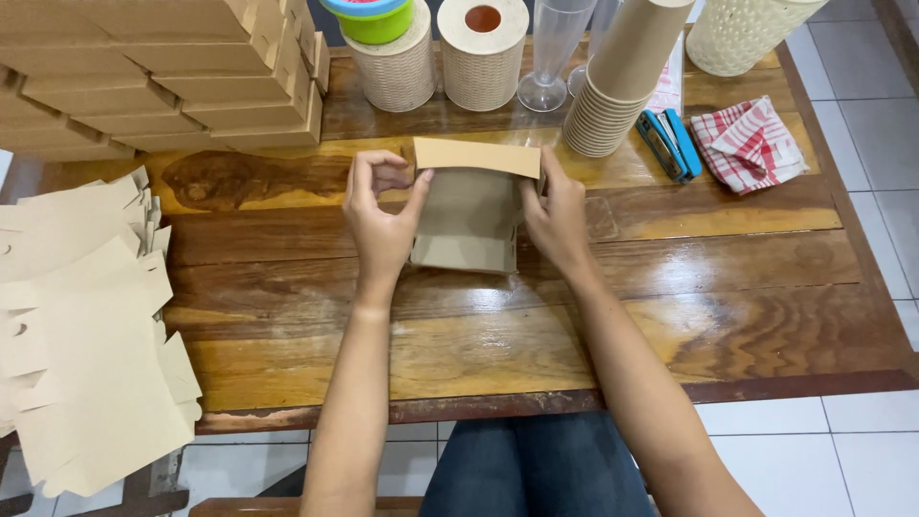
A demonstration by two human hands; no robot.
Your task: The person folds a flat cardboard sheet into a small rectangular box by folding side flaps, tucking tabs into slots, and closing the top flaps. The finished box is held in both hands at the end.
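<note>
Head view: a half-folded brown cardboard box [471, 215] is held between both hands above the middle of a wooden table [728, 287]. The left hand [381, 215] is closed on the box's left side, the thumb pressed against the inner wall and the fingers curled around the outside. The right hand [555, 215] is closed on the box's right side, its fingers wrapped over the edge. The box's far flap is turned up and folded toward the person, and its open inside is shown to the camera. At the table's left edge a loose pile of flat, unfolded box blanks [81, 325] is seen, and at the far left corner a stack of finished boxes [163, 77] is piled. Behind the held box two paper rolls [436, 53] are stood side by side, with a green and blue container [376, 17] set on the left one. A clear plastic cup [553, 48] and a tilted stack of paper cups [617, 86] are placed to their right. A blue stapler [668, 144] is laid just beside a red checked cloth [749, 144].
</note>
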